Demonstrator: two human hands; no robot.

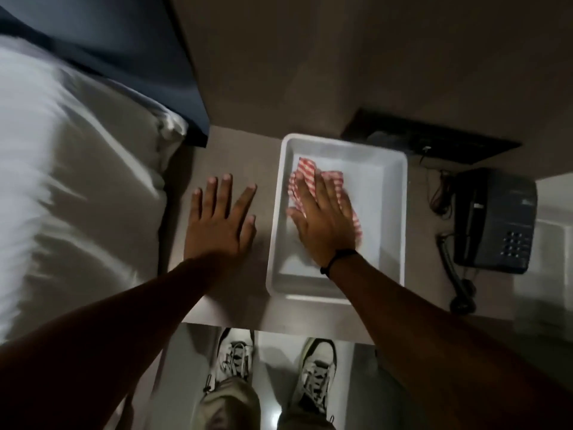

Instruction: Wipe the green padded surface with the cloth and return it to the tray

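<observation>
A white rectangular tray (393,187) sits on a grey-brown bedside table (424,293). Inside it lies a red-and-white checked cloth (305,167), crumpled. My right hand (325,218) lies flat on top of the cloth with its fingers stretched out, pressing it onto the tray floor; a black band is on that wrist. My left hand (220,218) rests flat on the table just left of the tray, fingers spread, holding nothing. A dark padded headboard (133,54) rises at the upper left, its colour hard to tell in the dim light.
A bed with white pillows (62,169) fills the left side. A dark corded telephone (493,221) stands right of the tray, its cable trailing to the table's front edge. A dark wall panel (434,142) lies behind the tray. My two shoes (316,370) show on the floor below.
</observation>
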